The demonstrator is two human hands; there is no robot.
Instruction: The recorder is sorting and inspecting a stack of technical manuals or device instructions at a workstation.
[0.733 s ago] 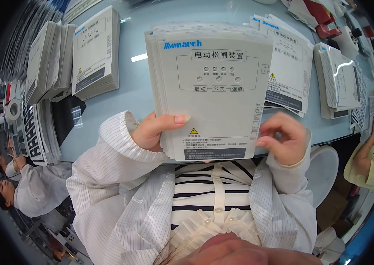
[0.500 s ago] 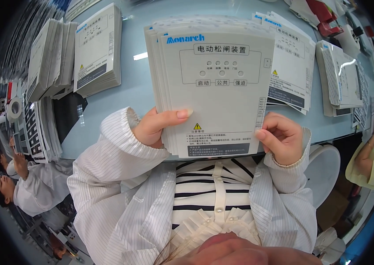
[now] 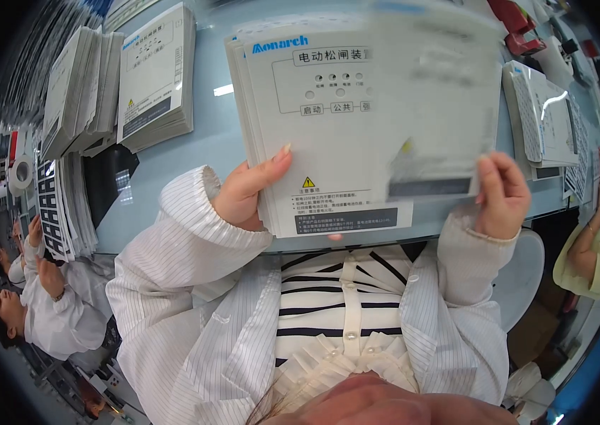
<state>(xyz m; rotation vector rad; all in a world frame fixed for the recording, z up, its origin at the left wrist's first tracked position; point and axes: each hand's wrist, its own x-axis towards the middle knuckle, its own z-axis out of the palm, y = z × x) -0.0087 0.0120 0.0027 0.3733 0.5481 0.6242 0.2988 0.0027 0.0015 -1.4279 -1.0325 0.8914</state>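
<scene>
My left hand (image 3: pixel 247 191) grips a stack of light grey printed panel sheets (image 3: pixel 328 152) by its left side, thumb on the front face and fingers behind. The stack is held tilted up above the table's near edge. My right hand (image 3: pixel 504 195) pinches the lower right corner of a single panel sheet (image 3: pixel 445 106), smeared by motion. That sheet overlaps the right part of the stack, so some of the top sheet's print is hidden. A fingertip of my left hand shows below the stack's bottom edge.
On the blue-grey table (image 3: pixel 211 127), a neat pile of panel sheets (image 3: pixel 158 78) and a looser pile (image 3: pixel 73 92) lie at left. Another pile (image 3: pixel 541 120) sits at right, near a red tool (image 3: pixel 516 28). A tape roll (image 3: pixel 22 171) is far left. People (image 3: pixel 59 312) sit at both sides.
My right hand has moved right and up, drawing one sheet off the front of the stack. The sheet now covers the pile behind it at right. The left hand's stack has risen slightly.
</scene>
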